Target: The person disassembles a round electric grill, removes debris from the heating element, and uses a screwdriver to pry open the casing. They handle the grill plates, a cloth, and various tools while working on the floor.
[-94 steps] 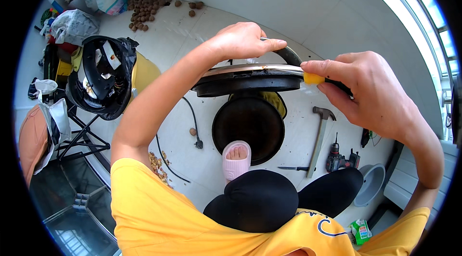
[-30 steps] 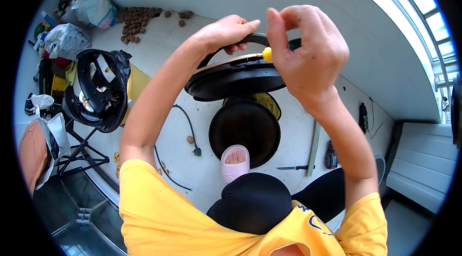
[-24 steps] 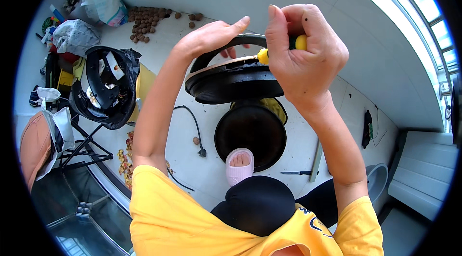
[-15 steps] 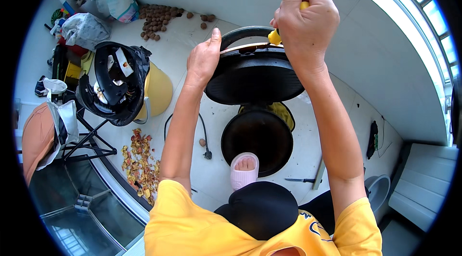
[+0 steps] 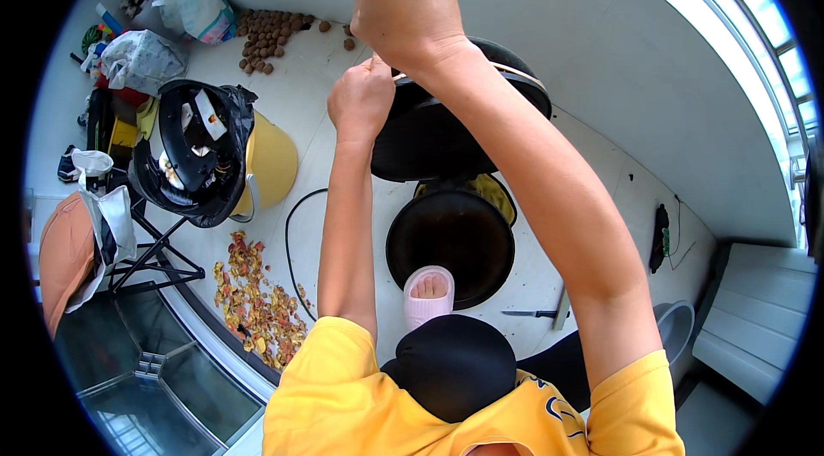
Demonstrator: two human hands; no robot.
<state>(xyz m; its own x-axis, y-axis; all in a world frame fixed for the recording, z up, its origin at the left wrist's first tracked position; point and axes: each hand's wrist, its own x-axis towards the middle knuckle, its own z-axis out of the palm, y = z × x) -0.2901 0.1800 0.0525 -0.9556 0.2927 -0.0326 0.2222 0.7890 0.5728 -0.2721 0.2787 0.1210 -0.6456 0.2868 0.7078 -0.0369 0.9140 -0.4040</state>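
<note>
A round black electric griddle stands open on the floor, its lid (image 5: 429, 143) raised and its lower plate (image 5: 451, 241) below. My left hand (image 5: 362, 97) is closed on the left rim of the lid, along a pale seam. Just above it my right hand (image 5: 408, 14) is a closed fist, back of the hand up. The yellow-handled screwdriver that showed in this fist half a second ago is hidden now, as is its tip. My right forearm crosses in front of the lid.
A yellow bucket (image 5: 275, 160) with a black bag of refuse stands left, beside a folding stool (image 5: 159, 254). Peelings (image 5: 253, 301) lie on the floor, brown round things (image 5: 266, 40) by the wall. A knife (image 5: 528, 314) lies right of the griddle, near my slippered foot (image 5: 429, 293).
My right hand has swung left from the lid's right part to above my left hand. The left fingers have curled tighter at the rim, and the lid has tilted a little.
</note>
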